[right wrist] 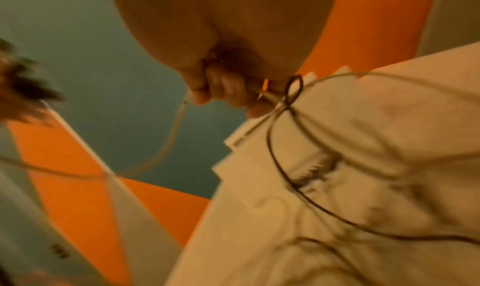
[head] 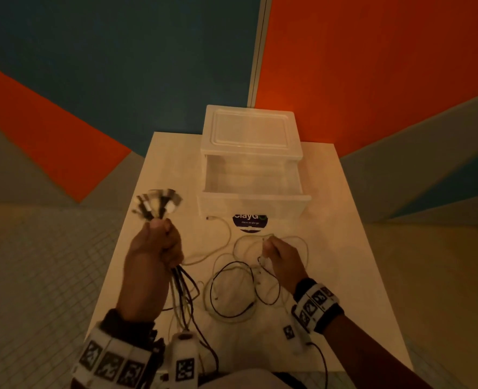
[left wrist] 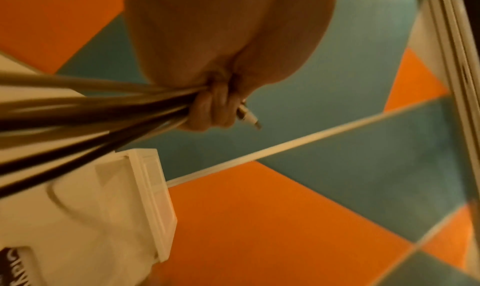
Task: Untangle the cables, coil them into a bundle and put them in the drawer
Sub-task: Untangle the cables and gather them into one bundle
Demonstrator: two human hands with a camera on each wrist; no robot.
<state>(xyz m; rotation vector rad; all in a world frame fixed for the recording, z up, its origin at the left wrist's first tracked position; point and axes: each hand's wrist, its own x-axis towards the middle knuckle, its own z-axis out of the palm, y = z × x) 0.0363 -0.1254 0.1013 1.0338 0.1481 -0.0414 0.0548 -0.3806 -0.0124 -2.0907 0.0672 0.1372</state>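
Observation:
My left hand [head: 159,242] grips a bunch of black and white cables [head: 181,287], its fist closed round them [left wrist: 213,103]. Their plug ends [head: 157,204] fan out above the fist, blurred. My right hand [head: 279,256] pinches a white cable end [right wrist: 262,91] over a loose tangle of white and black cables [head: 237,287] on the table. One white cable [head: 223,237] trails toward the drawer front. The clear plastic drawer [head: 253,183] stands pulled open and looks empty.
The drawer unit [head: 250,130] sits at the far end of a small white table [head: 344,248]. A round dark sticker [head: 250,221] lies just before the drawer. Orange, blue and grey wall panels [head: 120,66] surround the table. Tiled floor lies on both sides.

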